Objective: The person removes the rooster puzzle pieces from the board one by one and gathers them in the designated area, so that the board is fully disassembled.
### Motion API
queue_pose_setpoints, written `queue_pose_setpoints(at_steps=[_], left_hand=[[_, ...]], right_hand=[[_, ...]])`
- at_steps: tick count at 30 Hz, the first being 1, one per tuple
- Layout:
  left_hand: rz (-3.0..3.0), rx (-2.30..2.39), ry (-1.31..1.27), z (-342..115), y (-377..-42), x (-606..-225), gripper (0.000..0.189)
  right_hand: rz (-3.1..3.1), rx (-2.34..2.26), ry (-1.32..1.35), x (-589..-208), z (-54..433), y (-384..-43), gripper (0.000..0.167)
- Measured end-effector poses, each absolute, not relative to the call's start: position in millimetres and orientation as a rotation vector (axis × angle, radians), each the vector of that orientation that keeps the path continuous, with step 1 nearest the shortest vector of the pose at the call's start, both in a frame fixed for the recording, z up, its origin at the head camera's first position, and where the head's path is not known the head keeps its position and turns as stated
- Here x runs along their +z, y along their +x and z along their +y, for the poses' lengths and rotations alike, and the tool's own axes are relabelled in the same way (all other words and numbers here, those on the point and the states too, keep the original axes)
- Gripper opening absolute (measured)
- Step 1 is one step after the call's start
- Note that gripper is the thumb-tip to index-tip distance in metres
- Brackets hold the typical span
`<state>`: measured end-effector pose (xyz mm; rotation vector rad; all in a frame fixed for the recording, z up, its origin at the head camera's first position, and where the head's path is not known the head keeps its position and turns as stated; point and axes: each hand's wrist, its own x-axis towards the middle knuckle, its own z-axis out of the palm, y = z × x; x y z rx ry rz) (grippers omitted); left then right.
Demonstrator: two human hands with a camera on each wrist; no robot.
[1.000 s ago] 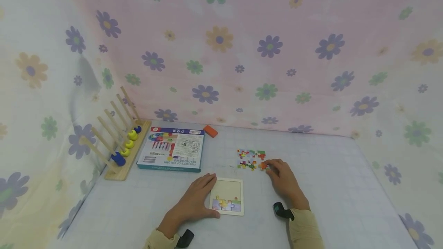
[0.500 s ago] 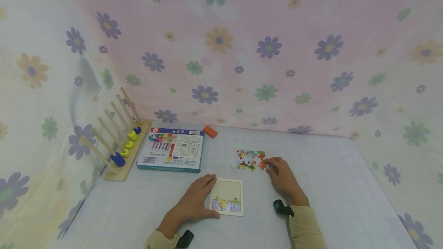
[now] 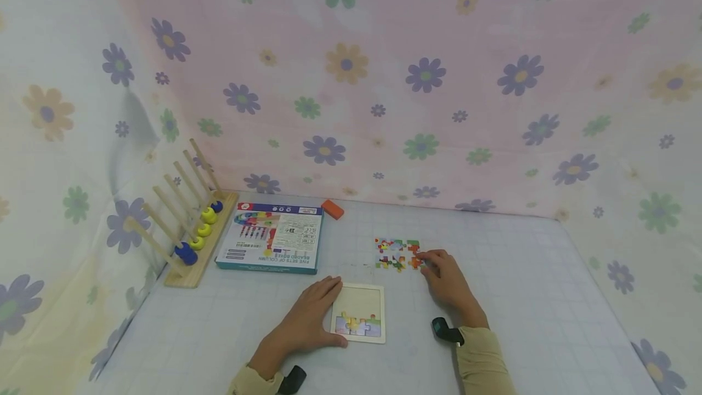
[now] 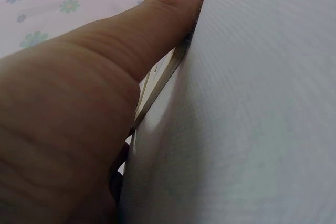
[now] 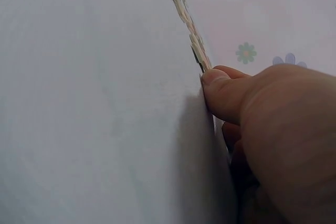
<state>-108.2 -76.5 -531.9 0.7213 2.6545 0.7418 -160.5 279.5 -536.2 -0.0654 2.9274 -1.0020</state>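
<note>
A pale wooden puzzle tray (image 3: 356, 298) lies flat, with a row of joined jigsaw pieces (image 3: 359, 325) along its near side. My left hand (image 3: 308, 320) holds the tray at its left side, fingers at the far corner and thumb along the near edge. Beyond and to the right, several colourful jigsaw pieces (image 3: 389, 255) lie grouped in rows. My right hand (image 3: 448, 282) pinches an orange puzzle piece (image 3: 415, 263) at the group's right side; its fingers partly cover that piece. In the right wrist view, the thumb tip is at the end of the line of thin pieces (image 5: 182, 11).
A flat toy box (image 3: 274, 239) lies at the back left. Beside it stands a wooden peg rack (image 3: 205, 249) with blue and yellow beads. An orange block (image 3: 333, 209) is behind the box. Flowered cloth (image 3: 378, 108) hangs around the white tabletop (image 3: 526, 297).
My right hand has slid the orange puzzle piece slightly left and away from me, up against the other pieces. The left hand and the tray have stayed put.
</note>
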Motion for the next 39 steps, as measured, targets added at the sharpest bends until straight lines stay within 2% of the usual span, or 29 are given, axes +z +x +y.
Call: queue_pose_setpoints(at_steps=[26,33,39], left_hand=[[2.650,0.739,0.727,-76.4,-111.6,-534.0,0.117],[2.630,0.741,0.719,-75.7,-110.2,-536.1,0.118],[2.633,0.744,0.723,-76.4,-110.3,-532.7,0.117]], right_hand=[[3.008,-1.118,0.065,-544.5,275.3,-149.7,0.038],[2.996,-1.197,0.169,-547.3,265.4,-135.3,0.033],[2.981,-1.308,0.100,-544.6,240.2,-121.2,0.028]])
